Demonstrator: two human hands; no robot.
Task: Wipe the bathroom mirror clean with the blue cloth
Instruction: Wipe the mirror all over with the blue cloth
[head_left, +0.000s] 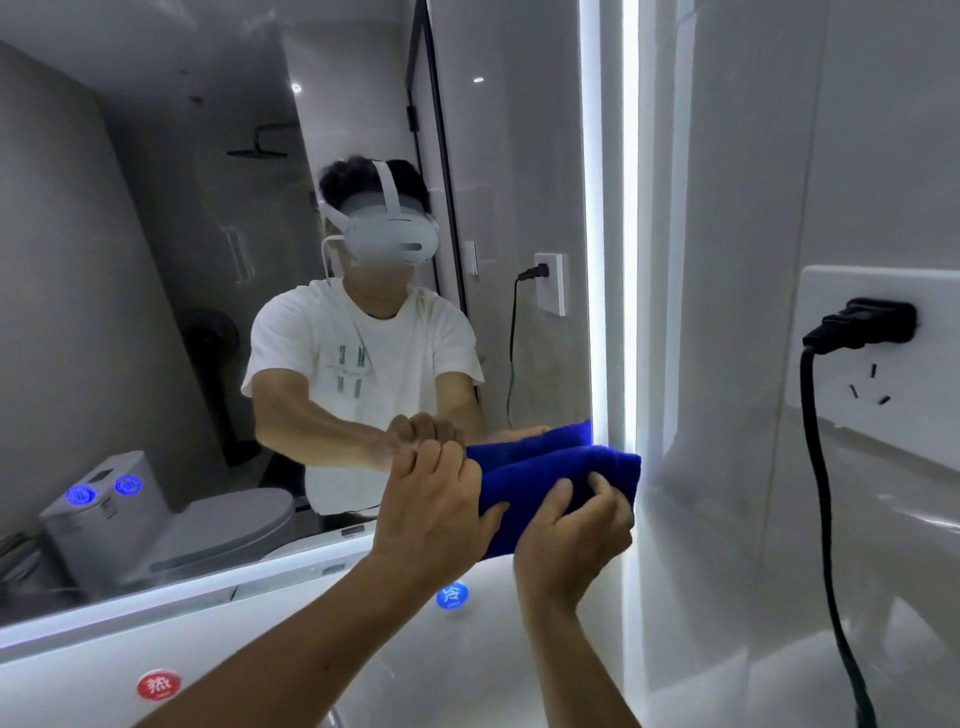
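Head cam: I've got the blue cloth (545, 486) folded up, at the mirror (208, 260)'s lower right corner, by its lit edge strip. My left hand (431, 499) grips the cloth's left end; my right hand (571, 525) pinches the right end, fingers curled over the fold. Can't tell if the cloth actually touches the glass yet, prob just off it. To wipe well: flatten the pad, press evenly, overlapping strokes away from that corner, w/o dragging grit. Wall socket (878, 364) sits right of the mirror, so keep clear.
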